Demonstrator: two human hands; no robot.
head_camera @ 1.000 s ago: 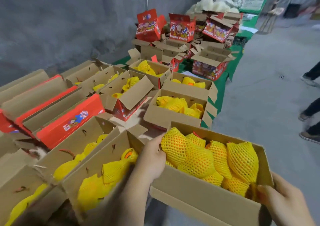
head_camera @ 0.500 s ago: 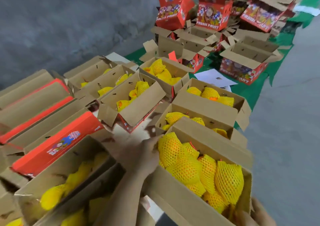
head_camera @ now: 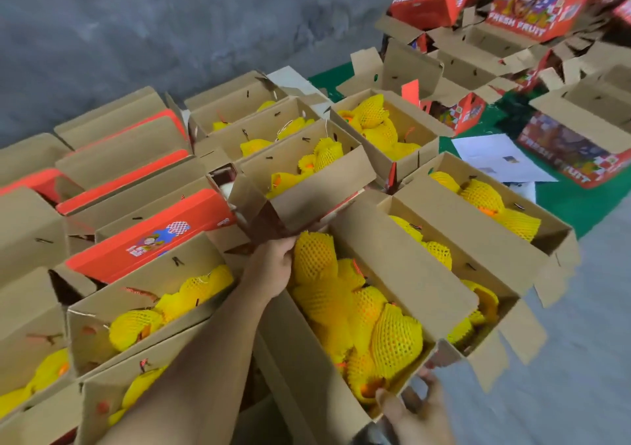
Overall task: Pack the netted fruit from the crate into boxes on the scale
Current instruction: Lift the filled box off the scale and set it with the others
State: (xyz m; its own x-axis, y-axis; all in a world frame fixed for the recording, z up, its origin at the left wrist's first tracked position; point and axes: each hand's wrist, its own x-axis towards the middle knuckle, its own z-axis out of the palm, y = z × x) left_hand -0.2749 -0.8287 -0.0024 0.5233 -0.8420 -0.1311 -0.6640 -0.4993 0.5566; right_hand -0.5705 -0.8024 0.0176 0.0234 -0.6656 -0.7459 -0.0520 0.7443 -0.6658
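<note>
Several netted fruit (head_camera: 355,308) fill one open cardboard box (head_camera: 297,359), held between both hands above the rows of other boxes. Yellow foam netting wraps each piece; orange skin shows through at the near end. How many pieces lie in the box is hard to count, since the lower ones are buried under the top layer.

Left hand (head_camera: 273,267) grips the far end of the box, fingers curled over the rim beside the farthest fruit; fingertips hidden inside. Right hand (head_camera: 416,410) holds the near corner, thumb on the rim, fingers apparently wrapped under the box, partly cut off by the bottom edge and blurred.

Open boxes of netted fruit (head_camera: 153,314) sit just left; more (head_camera: 478,205) to the right, partly covered by the held box's flap. Closed red-lidded boxes (head_camera: 150,236) lie farther left. Red "FRESH FRUIT" cartons (head_camera: 532,0) stand at the top, cropped and smeared. White paper (head_camera: 498,157) lies on green cloth (head_camera: 580,202).
</note>
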